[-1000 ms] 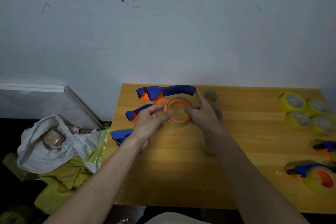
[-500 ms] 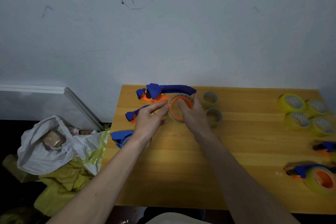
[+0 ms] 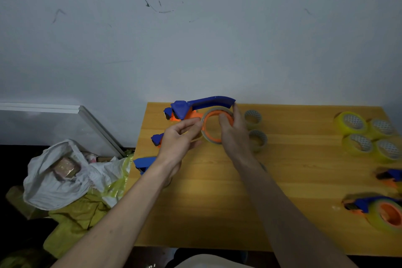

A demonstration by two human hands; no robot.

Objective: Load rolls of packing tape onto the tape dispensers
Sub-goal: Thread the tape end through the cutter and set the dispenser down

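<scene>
Left grip [image 3: 178,139]: I pinch the tape end.
Right grip [image 3: 233,131]: I hold the roll [image 3: 214,125] on the dispenser [image 3: 195,107].

Blue-and-orange plastic tape dispenser [image 3: 195,107] at far left of the yellow wooden bench [image 3: 282,191], clear tape roll [image 3: 214,125] on it, between left hand [image 3: 177,142] and right hand [image 3: 235,135]. Two small tape rolls [image 3: 253,116] just right. Four yellow tape rolls [image 3: 369,135] far right; loaded blue-and-orange dispenser [image 3: 380,213] nearer, right edge. White crumpled bag [image 3: 54,180] on floor, left of bench.

Right hand [image 3: 233,135] gripping tape roll [image 3: 214,125] on blue dispenser [image 3: 195,107], left hand [image 3: 179,140] pinching tape end, wooden table [image 3: 282,191]
</scene>
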